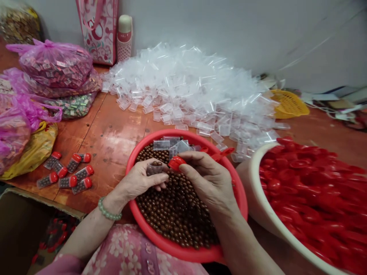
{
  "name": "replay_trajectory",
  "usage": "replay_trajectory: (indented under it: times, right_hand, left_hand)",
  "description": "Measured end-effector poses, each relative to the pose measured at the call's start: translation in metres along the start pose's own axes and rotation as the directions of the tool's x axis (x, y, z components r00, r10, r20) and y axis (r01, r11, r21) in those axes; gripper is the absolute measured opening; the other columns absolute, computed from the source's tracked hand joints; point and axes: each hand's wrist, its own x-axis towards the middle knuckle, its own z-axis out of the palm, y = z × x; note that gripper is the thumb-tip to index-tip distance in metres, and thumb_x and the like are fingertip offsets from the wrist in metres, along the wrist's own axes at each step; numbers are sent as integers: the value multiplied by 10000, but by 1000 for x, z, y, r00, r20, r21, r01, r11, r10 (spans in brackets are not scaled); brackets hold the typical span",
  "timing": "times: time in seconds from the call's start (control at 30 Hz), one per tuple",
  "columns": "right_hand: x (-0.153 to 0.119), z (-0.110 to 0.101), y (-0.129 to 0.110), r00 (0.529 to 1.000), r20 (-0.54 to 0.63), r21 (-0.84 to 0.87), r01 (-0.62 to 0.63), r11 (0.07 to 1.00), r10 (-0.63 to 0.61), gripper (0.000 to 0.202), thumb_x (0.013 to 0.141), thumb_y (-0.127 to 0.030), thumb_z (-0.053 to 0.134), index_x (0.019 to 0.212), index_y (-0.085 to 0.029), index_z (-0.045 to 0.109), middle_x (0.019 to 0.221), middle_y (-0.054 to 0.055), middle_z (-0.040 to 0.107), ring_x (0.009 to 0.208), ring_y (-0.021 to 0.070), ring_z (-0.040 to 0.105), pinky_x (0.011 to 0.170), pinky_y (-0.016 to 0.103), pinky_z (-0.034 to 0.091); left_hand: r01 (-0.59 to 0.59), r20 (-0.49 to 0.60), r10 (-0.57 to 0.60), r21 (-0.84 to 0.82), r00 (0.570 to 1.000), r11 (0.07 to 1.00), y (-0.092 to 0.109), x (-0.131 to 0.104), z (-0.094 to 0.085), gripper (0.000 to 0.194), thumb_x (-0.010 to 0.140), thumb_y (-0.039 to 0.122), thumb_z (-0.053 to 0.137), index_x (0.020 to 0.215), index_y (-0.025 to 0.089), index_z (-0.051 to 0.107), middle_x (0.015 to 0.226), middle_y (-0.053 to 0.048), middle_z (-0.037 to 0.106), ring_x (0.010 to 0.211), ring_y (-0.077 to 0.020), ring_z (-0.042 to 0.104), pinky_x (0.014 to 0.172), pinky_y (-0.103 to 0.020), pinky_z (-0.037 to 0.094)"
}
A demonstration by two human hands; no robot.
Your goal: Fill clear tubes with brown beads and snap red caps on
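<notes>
Our left hand [140,180] holds a clear box [155,169]; just beside it, our right hand [210,181] pinches a red cap [176,163]. Brown beads [174,217] fill the red basin [172,249] beneath both.

Wide off-white round tub [254,175]: lower right; cut off by right and bottom edges.
Pink-and-white patterned bag [107,38]: upper left; top cut off.
Brown cardboard box [20,221]: lower left; cut off by left and bottom edges, red-and-dark contents [54,233] blurred.
Small clear plastic container [155,169]: centre; partly hidden by left hand [139,179]; number of brown balls [156,163] inside uncertain.
Glossy red plastic cap [176,163]: centre; partly covered by right hand [208,177].
Knotted translucent purple bag [47,49]: upper left; print on packets [61,72] illegible.
</notes>
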Motion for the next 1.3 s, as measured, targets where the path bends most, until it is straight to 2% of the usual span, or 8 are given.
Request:
replay_trajectory:
  times: [0.27, 0.47, 0.57, 0.73, 1.03, 1.3]
  right_hand:
    - [2, 2, 2, 1000, 11, 48, -24, 999, 24, 190, 798, -307, 727, 975, -256, 681, 896, 9, 724, 813, 159, 690, 761, 302, 587]
    - [4, 2, 2, 1000, -11, 49, -27, 998, 27, 192, 789, -310, 735, 971, -265, 692, 925, 9, 723, 850, 160, 681, 808, 316, 576]
    - [5, 2, 3, 999, -17, 46, -26, 999, 27, 198, 780, -331, 741, 959, -260, 694, 945, 13, 720, 881, 171, 683, 849, 337, 569]
    - [6, 3, 4, 1000, -6, 51, -8, 999, 8, 186, 788, -312, 732, 966, -265, 705, 959, 8, 727, 886, 166, 684, 847, 325, 567]
    - [12, 3, -2, 975, 159, -153, 178, 972, -154, 187, 856, -277, 648, 1030, -266, 716, 965, 29, 717, 915, 190, 662, 839, 358, 553]
    - [13, 3, 3, 949, 220, -222, 273, 936, -225, 181, 881, -233, 615, 1032, -268, 709, 956, 35, 719, 892, 191, 660, 838, 378, 550]
  left_hand:
    - [21, 108, 3, -228, 994, 973, 4, -4, -8, 420, 646, 160, 801, 1022, 128, 615, 897, -59, 678, 783, -163, 686, 744, -283, 531]
    - [121, 263, -35, -317, 964, 940, 5, -7, -21, 431, 720, 177, 757, 1132, 134, 640, 1102, -137, 702, 995, -233, 695, 908, -338, 513]
    - [120, 254, -38, -315, 966, 941, 4, -7, -23, 415, 748, 189, 744, 1146, 132, 639, 1150, -148, 690, 1044, -240, 681, 936, -332, 501]
    - [144, 263, -65, -294, 963, 945, 4, -6, -22, 424, 734, 211, 772, 1127, 134, 636, 1133, -149, 696, 990, -224, 696, 913, -320, 516]
    - [112, 223, -62, -217, 973, 970, -1, -5, -21, 423, 748, 252, 771, 1138, 148, 644, 1043, -107, 703, 925, -191, 702, 870, -302, 526]
    - [89, 157, -81, -40, 984, 995, -1, 0, -14, 456, 699, 348, 804, 1077, 141, 654, 954, -75, 696, 853, -165, 680, 831, -311, 527]
